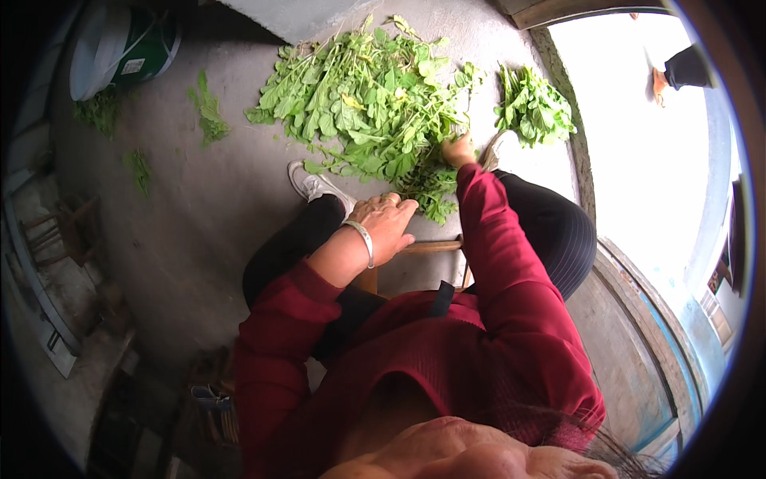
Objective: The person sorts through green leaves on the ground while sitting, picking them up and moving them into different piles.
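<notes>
A broad heap of leafy greens (359, 102), with a few yellowed leaves in it, lies on the concrete floor before me. At its near right edge my right hand (459, 151) is closed around the stems of some greens; its fingertips are partly hidden. A darker clump of leaves (434, 194) hangs between my two hands. My left hand (383, 223), with a silver bangle (362, 239) on the wrist, is palm down beside that clump, thumb apart from the fingers. Nothing shows in its grasp. Right of the heap lies a separate bunch of greens (532, 108).
A green and white plastic bucket (134, 57) lies tipped at the upper left, near small scattered greens (209, 114). My shoes (320, 185) flank the near side of the heap. A raised sill (565, 90) borders the bright doorway, where another person's foot (659, 84) shows.
</notes>
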Demonstrator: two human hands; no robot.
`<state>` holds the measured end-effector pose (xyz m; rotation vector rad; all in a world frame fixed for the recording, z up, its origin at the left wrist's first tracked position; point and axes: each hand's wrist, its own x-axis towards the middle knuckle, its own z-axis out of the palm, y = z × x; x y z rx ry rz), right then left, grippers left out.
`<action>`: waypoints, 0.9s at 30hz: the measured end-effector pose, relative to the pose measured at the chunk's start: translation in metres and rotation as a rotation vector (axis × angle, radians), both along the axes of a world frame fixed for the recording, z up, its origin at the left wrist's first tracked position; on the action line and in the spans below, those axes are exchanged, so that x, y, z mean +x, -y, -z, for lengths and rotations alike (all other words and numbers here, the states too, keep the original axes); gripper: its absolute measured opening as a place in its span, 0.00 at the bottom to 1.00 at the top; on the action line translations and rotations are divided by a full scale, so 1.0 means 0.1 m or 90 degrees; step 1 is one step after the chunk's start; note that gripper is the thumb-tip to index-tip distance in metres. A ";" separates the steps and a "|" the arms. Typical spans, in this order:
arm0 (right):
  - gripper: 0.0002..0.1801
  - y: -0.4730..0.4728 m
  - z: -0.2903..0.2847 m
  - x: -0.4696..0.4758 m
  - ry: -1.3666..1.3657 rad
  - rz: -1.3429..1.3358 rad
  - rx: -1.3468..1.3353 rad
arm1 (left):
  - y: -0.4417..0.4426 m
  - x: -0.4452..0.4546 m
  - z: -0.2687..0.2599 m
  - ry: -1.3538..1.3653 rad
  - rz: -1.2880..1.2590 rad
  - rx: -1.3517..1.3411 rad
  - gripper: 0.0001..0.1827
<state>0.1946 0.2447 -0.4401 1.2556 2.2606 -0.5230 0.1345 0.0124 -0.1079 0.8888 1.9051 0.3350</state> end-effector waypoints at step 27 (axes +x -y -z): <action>0.08 -0.16 -0.21 0.76 -0.161 0.610 -0.320 | -0.02 0.24 -0.07 -0.026 0.078 -0.003 0.26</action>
